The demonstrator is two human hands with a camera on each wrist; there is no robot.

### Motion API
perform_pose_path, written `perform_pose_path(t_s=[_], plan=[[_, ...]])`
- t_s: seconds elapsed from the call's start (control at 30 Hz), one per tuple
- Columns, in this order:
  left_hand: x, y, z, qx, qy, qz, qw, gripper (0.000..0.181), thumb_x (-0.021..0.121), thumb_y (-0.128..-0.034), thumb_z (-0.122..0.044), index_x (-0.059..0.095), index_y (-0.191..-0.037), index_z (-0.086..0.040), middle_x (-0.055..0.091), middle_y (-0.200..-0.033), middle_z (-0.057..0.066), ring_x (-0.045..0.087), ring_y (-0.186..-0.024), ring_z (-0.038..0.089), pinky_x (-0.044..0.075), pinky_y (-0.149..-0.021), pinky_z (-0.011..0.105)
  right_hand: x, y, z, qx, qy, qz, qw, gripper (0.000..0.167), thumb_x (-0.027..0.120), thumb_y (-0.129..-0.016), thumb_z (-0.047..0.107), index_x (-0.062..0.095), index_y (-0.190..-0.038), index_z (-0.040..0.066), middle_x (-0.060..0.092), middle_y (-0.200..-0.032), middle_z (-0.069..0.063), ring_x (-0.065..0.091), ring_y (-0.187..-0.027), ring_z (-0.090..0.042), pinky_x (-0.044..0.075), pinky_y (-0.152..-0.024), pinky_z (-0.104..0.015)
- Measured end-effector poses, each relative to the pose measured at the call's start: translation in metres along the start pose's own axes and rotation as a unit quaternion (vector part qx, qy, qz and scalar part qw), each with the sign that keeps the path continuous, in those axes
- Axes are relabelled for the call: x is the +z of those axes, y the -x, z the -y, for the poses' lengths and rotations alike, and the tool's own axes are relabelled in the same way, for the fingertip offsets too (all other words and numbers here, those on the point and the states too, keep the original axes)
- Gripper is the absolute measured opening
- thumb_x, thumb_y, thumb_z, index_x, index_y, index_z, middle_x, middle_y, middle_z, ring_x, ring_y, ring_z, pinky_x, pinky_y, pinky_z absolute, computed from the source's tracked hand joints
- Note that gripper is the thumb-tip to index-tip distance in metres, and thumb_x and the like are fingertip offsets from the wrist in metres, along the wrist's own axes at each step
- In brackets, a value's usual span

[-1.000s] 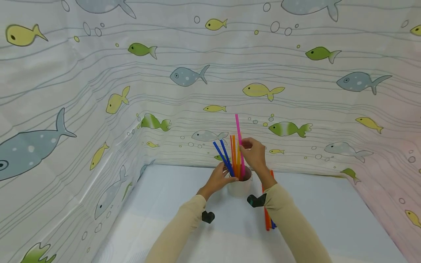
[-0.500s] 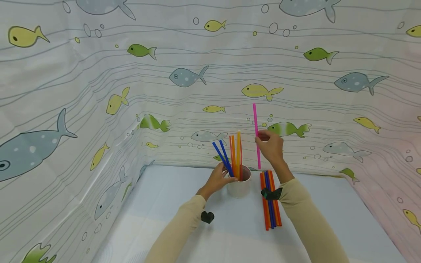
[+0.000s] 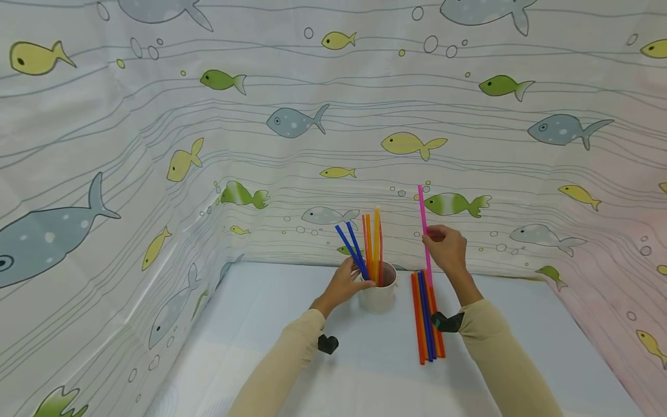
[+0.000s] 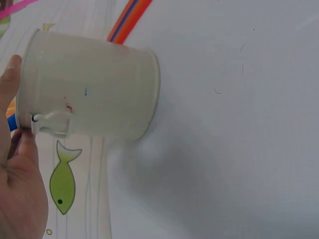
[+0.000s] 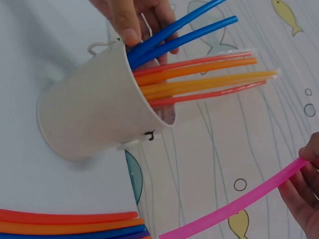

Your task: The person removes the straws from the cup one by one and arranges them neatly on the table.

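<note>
A small white bucket [image 3: 377, 299] stands upright on the table, with a little handle lug on its side in the left wrist view. My left hand [image 3: 341, 286] grips its rim from the left, thumb at the front. Blue, orange, yellow and red straws [image 5: 209, 79] lean inside it. My right hand [image 3: 449, 250] pinches a pink straw [image 3: 422, 211] near its middle, to the right of the bucket. The pink straw is nearly upright, and its lower end is over the far end of a row of straws [image 3: 426, 324]. Whether it touches them I cannot tell.
That row lies side by side on the pale table [image 3: 292, 370], with orange, red and blue straws. A fish-printed sheet [image 3: 260, 162] rises behind the table and along both sides. Dark wrist cameras [image 3: 327, 344] sit at both cuffs.
My right hand has lifted the pink straw out of the bucket, carried it right, then lowered it over the row of straws. My left hand has stayed on the bucket.
</note>
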State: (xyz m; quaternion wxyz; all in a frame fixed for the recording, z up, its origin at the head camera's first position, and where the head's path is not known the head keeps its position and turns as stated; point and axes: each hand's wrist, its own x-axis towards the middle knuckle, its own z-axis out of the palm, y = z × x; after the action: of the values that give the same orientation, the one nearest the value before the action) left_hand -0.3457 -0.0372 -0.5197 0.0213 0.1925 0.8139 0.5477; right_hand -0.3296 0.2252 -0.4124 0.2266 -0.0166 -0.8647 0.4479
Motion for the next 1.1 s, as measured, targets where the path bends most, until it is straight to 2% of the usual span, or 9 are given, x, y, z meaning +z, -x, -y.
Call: perform_pose_path(t_s=[0.5, 0.8, 1.1], plan=[[-0.001, 0.001, 0.002, 0.000, 0.001, -0.002, 1.0000, 0.079, 0.081, -0.0807, -0.022, 0.036, -0.145, -0.012, 0.048, -0.141, 0.007, 0.048, -0.131, 0.024, 0.044, -0.102, 0.031, -0.003, 0.020, -0.064, 0.043, 0.054, 0.014, 0.9975, 0.031, 0.067, -0.092, 0.016, 0.067, -0.115, -0.005, 0.069, -0.102, -0.021, 0.064, -0.092, -0.034, 0.056, -0.082, -0.046], [-0.001, -0.001, 0.002, 0.003, 0.006, 0.003, 1.0000, 0.081, 0.081, -0.0811, -0.023, 0.034, -0.146, -0.009, 0.047, -0.142, 0.008, 0.047, -0.132, 0.024, 0.042, -0.104, 0.031, -0.005, 0.030, -0.091, 0.044, 0.084, 0.027, 0.9952, 0.030, 0.069, -0.089, 0.016, 0.069, -0.109, -0.006, 0.070, -0.093, -0.019, 0.065, -0.084, -0.033, 0.057, -0.072, -0.042], [0.000, 0.002, -0.002, -0.008, -0.001, 0.002, 1.0000, 0.085, 0.081, -0.0811, -0.024, 0.032, -0.149, -0.008, 0.046, -0.144, 0.009, 0.046, -0.133, 0.024, 0.043, -0.104, 0.032, -0.002, 0.045, -0.110, 0.098, 0.086, 0.063, 0.9895, 0.032, 0.069, -0.090, 0.019, 0.069, -0.110, -0.005, 0.070, -0.095, -0.018, 0.065, -0.082, -0.029, 0.057, -0.070, -0.039]])
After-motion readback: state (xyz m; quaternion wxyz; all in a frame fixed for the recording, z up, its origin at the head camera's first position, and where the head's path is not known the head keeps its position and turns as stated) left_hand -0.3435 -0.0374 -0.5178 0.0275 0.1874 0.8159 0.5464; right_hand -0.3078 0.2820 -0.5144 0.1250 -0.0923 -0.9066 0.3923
